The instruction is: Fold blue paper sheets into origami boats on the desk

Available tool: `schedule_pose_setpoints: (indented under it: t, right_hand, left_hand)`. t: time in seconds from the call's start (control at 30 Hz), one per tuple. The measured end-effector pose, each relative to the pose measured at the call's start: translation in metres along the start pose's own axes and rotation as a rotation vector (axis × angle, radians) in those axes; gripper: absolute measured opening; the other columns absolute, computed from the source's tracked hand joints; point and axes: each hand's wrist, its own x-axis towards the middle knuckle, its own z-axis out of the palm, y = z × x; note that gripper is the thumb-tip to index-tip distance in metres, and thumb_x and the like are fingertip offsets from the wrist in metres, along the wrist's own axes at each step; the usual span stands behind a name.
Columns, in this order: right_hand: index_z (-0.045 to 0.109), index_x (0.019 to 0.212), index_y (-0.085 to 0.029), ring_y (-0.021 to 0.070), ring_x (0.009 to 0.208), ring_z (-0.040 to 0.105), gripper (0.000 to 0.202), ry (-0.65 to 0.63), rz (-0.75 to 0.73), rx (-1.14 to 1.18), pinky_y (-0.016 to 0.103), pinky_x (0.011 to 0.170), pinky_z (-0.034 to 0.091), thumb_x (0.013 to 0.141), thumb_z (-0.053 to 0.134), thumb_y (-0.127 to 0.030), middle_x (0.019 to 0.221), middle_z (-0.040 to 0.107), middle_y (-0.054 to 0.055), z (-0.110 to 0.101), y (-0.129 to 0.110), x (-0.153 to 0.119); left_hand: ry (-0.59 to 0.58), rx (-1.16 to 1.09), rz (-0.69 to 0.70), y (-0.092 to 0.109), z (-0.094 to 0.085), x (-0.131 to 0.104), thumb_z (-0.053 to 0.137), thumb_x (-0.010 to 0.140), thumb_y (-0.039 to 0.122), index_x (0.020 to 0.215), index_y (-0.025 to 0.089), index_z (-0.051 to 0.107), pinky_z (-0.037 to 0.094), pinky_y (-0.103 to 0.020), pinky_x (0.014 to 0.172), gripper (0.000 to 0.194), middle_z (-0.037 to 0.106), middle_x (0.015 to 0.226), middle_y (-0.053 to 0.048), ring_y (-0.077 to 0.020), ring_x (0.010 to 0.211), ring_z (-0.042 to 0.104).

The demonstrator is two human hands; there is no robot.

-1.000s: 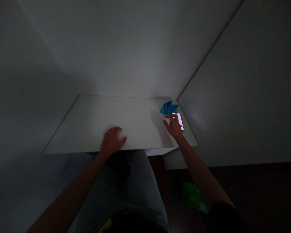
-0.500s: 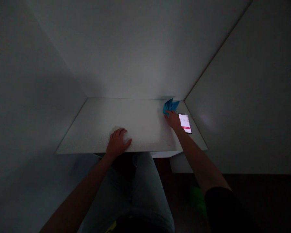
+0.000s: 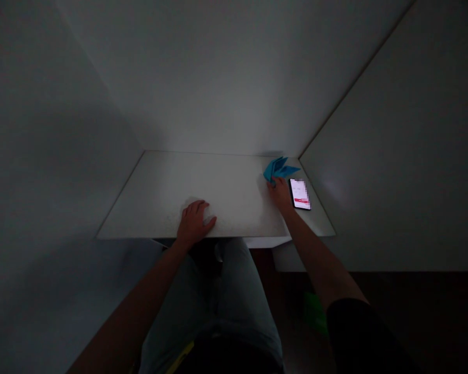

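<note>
A blue folded paper piece with pointed flaps is at the back right of the white desk. My right hand pinches its near edge between the fingertips. To the right of that hand lies a phone with its screen lit. My left hand rests on the desk near the front edge, fingers and thumb spread, holding nothing.
White walls rise behind the desk and on both sides. Below the front edge are my legs in jeans. A green object stands on the dark floor at the lower right.
The blue paper has turned in my right hand, and its flaps now point further right. My left hand still lies spread on the desk. The camera view has shifted slightly.
</note>
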Motion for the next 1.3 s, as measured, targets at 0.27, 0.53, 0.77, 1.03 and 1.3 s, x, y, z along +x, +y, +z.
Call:
schedule_pose_setpoints:
  t: [0.27, 0.53, 0.77, 1.03, 1.3]
  right_hand:
    - [0.068, 0.139, -0.011, 0.0322, 0.131, 0.064, 0.049, 0.282, -0.07, 0.113, 0.049, 0.108, 0.057, 0.111, 0.043, -0.043, 0.143, 0.064, 0.026, -0.041, -0.018, -0.009]
    - [0.074, 0.126, -0.026, 0.0299, 0.135, 0.065, 0.031, -0.09, -0.551, 0.228, 0.054, 0.119, 0.054, 0.111, 0.049, -0.039, 0.143, 0.069, 0.016, 0.013, -0.079, -0.111]
    - [0.068, 0.132, -0.027, 0.0316, 0.142, 0.059, 0.033, -0.078, -0.415, 0.404, 0.053, 0.111, 0.059, 0.11, 0.054, -0.046, 0.149, 0.059, 0.018, 0.044, -0.082, -0.133]
    - [0.072, 0.141, -0.03, 0.0285, 0.123, 0.066, 0.042, -0.26, -0.489, 0.338, 0.049, 0.113, 0.055, 0.112, 0.05, -0.051, 0.129, 0.066, 0.012, 0.04, -0.09, -0.123]
    - [0.071, 0.123, -0.024, 0.0248, 0.102, 0.073, 0.041, -0.252, -0.366, 0.474, 0.041, 0.094, 0.061, 0.108, 0.055, -0.059, 0.122, 0.073, 0.012, 0.041, -0.09, -0.127]
  left_hand:
    - [-0.011, -0.022, -0.015, 0.002, 0.003, 0.003, 0.066, 0.1, 0.046, 0.144, 0.018, 0.063, 0.043, -0.056, 0.121, 0.052, 0.062, 0.153, -0.019, -0.0393, 0.145, 0.054]
    - [0.025, -0.073, -0.048, 0.007, 0.003, 0.003, 0.069, 0.098, 0.054, 0.168, 0.009, 0.035, 0.041, -0.057, 0.123, 0.09, 0.057, 0.157, -0.028, -0.0434, 0.147, 0.053]
    - [0.041, -0.106, -0.058, 0.01, 0.001, 0.004, 0.073, 0.097, 0.054, 0.172, 0.014, 0.031, 0.039, -0.06, 0.124, 0.095, 0.043, 0.169, -0.029, -0.0464, 0.155, 0.045]
    - [-0.019, -0.124, -0.068, 0.009, -0.003, 0.008, 0.05, 0.111, 0.052, 0.143, 0.018, 0.067, 0.04, -0.055, 0.123, 0.049, 0.065, 0.151, -0.02, -0.0375, 0.145, 0.055]
    - [0.023, -0.434, -0.24, 0.004, 0.005, 0.025, 0.063, 0.104, 0.036, 0.114, 0.02, 0.079, 0.056, -0.04, 0.099, 0.024, 0.083, 0.112, -0.009, -0.0254, 0.101, 0.077]
